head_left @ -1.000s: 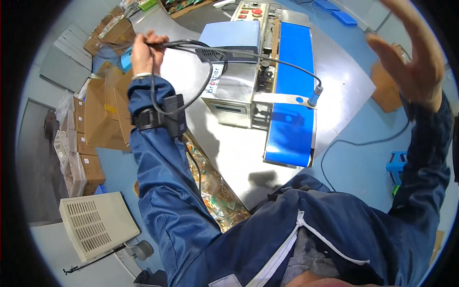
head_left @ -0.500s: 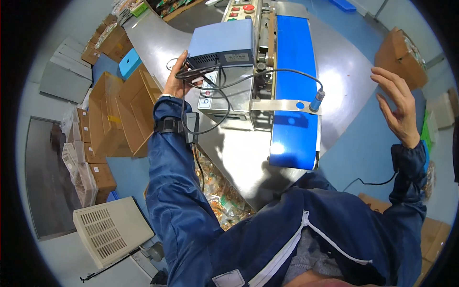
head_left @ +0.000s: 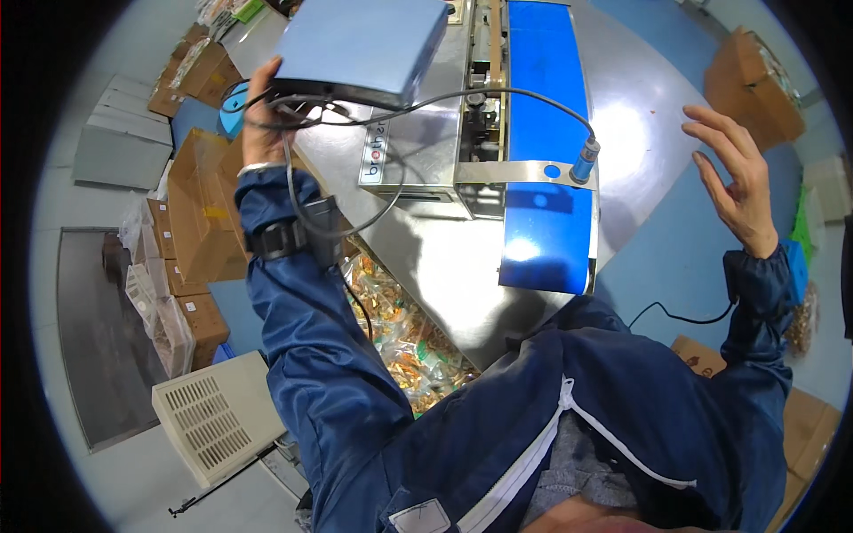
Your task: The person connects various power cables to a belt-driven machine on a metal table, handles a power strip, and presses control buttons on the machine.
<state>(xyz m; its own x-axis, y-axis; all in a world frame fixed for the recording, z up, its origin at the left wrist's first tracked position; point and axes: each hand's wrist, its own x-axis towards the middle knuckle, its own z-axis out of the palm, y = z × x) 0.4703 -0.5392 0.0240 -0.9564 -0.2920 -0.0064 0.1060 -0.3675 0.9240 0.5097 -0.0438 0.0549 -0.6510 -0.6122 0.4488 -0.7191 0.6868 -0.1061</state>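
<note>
My left hand [head_left: 264, 129] is closed on the near left corner of a blue-grey electronic control box [head_left: 360, 44], partly hidden by it. The box is tilted up over the left side of a steel band sealing machine [head_left: 422, 151]. Black cable [head_left: 391, 184] hangs in loops around my left fingers and wrist. One lead runs right to a small blue sensor [head_left: 584, 162], fixed on a metal bracket [head_left: 502, 172] above the blue conveyor belt [head_left: 544, 98]. My right hand [head_left: 737, 182] is raised right of the machine, fingers apart, holding nothing.
The machine stands on a shiny steel table [head_left: 635, 115]. Below its left edge lie many small wrapped packets [head_left: 409, 333]. Open cardboard cartons [head_left: 203, 213] stand at left, and another carton [head_left: 751, 84] at far right. A beige vented unit [head_left: 209, 417] is at lower left.
My left hand has moved left with the control box, which has shifted off its place on the machine and tilted. The cable loops moved along. My right hand stays open, nearly still.
</note>
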